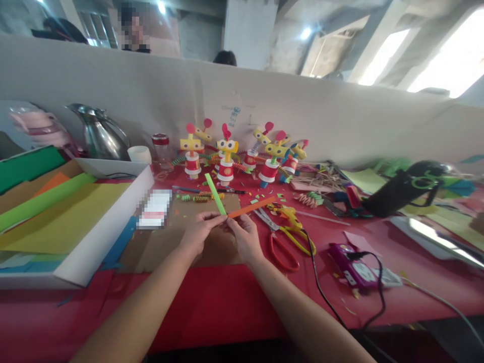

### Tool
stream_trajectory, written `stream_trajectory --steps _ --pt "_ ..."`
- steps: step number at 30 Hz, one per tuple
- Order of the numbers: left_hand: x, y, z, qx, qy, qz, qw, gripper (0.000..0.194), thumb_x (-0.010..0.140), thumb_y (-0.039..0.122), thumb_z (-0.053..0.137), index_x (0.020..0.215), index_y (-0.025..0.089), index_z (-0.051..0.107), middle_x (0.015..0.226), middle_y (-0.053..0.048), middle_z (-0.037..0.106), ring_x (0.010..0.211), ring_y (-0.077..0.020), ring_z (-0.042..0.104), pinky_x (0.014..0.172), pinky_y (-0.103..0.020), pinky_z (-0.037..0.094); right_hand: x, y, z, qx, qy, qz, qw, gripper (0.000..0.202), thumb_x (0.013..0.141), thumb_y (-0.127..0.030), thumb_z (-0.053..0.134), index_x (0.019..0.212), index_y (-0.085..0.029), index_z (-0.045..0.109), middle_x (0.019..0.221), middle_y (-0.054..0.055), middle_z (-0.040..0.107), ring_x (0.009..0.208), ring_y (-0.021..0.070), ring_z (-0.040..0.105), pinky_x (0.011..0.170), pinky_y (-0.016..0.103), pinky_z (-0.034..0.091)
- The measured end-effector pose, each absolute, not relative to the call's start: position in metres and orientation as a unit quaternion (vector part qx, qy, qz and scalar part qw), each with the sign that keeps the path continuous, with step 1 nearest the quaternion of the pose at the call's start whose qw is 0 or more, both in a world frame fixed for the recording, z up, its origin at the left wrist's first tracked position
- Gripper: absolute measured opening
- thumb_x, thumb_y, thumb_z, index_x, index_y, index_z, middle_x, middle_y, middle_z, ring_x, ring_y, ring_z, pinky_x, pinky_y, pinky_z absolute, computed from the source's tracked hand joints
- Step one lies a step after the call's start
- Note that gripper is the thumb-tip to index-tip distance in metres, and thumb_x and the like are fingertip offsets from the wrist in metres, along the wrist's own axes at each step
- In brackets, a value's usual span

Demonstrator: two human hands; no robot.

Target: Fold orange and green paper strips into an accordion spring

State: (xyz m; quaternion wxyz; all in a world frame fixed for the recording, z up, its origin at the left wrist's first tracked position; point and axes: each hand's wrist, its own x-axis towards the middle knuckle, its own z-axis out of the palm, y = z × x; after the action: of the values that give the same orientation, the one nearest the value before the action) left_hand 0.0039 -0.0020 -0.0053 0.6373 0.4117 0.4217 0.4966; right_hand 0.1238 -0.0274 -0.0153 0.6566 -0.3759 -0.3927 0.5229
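Two paper strips, one green (215,194) and one orange (252,206), meet at one end in a V between my hands. My left hand (199,233) is closed, pinching the green strip near the joined end. On the other side of the joint, my right hand (245,236) is closed on the orange strip's end. Both hands are just above a brown cardboard sheet (223,248). Scissors with red and yellow handles (284,257) lie right of my right hand, beside a yellow glue gun (287,216).
Several paper-cup figures (226,170) stand behind the cardboard. A white box of coloured paper (102,227) is at left, near a metal jug (99,132). A purple power block (357,267) with cables and a black bottle (403,189) lie right. People are beyond the partition.
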Motion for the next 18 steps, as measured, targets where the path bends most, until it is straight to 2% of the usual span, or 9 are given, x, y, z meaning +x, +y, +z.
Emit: stream_trajectory --steps 6,10,18 --pt "0.004 -0.034 0.022 0.371 0.452 0.47 0.661 0.027 0.049 0.028 0.085 0.062 0.012 0.067 0.061 -0.003 0.067 0.06 -0.0129 0.061 0.065 -0.026 0.048 0.118 -0.061 0.0 -0.346 -0.284 0.634 0.631 0.016 0.068 -0.024 0.072 0.08 -0.016 0.066 0.069 -0.001 0.067 0.058 0.0093 0.06 0.06 0.021 0.05" --pt "0.011 -0.081 0.017 0.343 0.432 0.463 0.694 0.029 0.052 0.032 0.084 0.066 0.013 0.068 0.064 -0.003 0.068 0.06 -0.0133 0.061 0.062 -0.026 0.048 0.121 -0.109 0.0 -0.344 -0.269 0.625 0.647 0.013 0.071 -0.024 0.071 0.08 -0.016 0.066 0.07 0.0 0.067 0.06 0.0098 0.06 0.059 0.02 0.049" --pt "0.04 -0.157 -0.015 0.343 0.424 0.506 0.669 0.024 0.061 0.031 0.08 0.071 0.012 0.07 0.068 -0.005 0.069 0.065 -0.0136 0.061 0.062 -0.024 0.047 0.131 -0.185 -0.016 -0.388 -0.204 0.595 0.674 0.013 0.07 -0.025 0.074 0.073 -0.017 0.064 0.066 -0.002 0.064 0.055 0.0089 0.057 0.052 0.02 0.047"
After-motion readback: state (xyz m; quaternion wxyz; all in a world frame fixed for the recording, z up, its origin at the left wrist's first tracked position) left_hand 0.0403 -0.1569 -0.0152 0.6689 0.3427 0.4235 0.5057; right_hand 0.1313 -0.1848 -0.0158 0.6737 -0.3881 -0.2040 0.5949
